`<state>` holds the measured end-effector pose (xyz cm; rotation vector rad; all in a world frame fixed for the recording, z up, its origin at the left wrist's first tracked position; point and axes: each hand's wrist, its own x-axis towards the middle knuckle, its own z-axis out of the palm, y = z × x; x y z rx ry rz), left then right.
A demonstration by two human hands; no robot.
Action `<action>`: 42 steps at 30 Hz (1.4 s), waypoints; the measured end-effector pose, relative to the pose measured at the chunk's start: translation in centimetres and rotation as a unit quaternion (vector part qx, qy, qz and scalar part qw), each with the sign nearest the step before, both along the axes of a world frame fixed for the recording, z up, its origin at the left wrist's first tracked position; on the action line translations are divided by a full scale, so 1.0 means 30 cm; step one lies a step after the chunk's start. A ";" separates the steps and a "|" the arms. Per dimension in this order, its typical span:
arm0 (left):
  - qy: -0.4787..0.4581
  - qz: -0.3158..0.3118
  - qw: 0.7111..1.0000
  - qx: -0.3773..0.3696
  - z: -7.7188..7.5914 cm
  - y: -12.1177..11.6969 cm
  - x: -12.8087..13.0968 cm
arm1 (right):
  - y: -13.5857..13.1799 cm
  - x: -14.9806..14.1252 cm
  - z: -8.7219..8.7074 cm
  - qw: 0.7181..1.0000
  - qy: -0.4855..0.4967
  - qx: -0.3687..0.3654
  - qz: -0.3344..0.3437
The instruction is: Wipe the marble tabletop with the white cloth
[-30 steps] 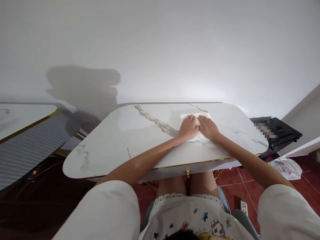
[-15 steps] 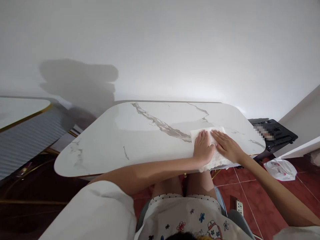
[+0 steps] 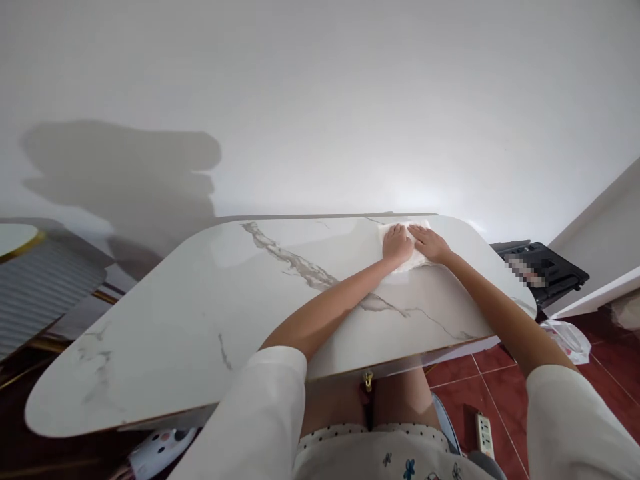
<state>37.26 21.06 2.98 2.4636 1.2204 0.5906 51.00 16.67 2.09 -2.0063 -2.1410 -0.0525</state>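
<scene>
A white cloth (image 3: 413, 260) lies near the far right edge of a white marble table (image 3: 210, 313) with grey veins and a gold rim. My left hand (image 3: 397, 244) and my right hand (image 3: 430, 243) rest side by side on top of the cloth, palms down and fingers flat, pressing it onto the tabletop. Both arms reach out across the table. The hands hide most of the cloth.
A plain white wall stands just behind the table. A black device (image 3: 543, 270) sits to the right, with a white plastic bag (image 3: 565, 337) on the red tiled floor. A power strip (image 3: 483, 433) lies by my chair. Another marble-topped piece (image 3: 17, 237) is at the far left.
Both hands slid the cloth from the near right edge of the table away to the far right edge. Before that they had pulled it toward me. My head leaned forward.
</scene>
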 end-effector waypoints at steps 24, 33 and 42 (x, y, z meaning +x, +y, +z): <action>0.058 -0.013 0.992 0.107 -0.046 0.145 0.220 | 0.194 0.257 -0.080 0.999 0.011 0.032 -0.026; 0.071 -0.030 0.991 0.114 -0.017 -0.087 0.104 | -0.054 0.140 -0.060 0.999 -0.012 0.027 -0.021; 0.052 -0.025 0.998 0.005 0.037 -0.398 -0.077 | -0.378 -0.032 -0.022 0.999 -0.017 0.041 0.016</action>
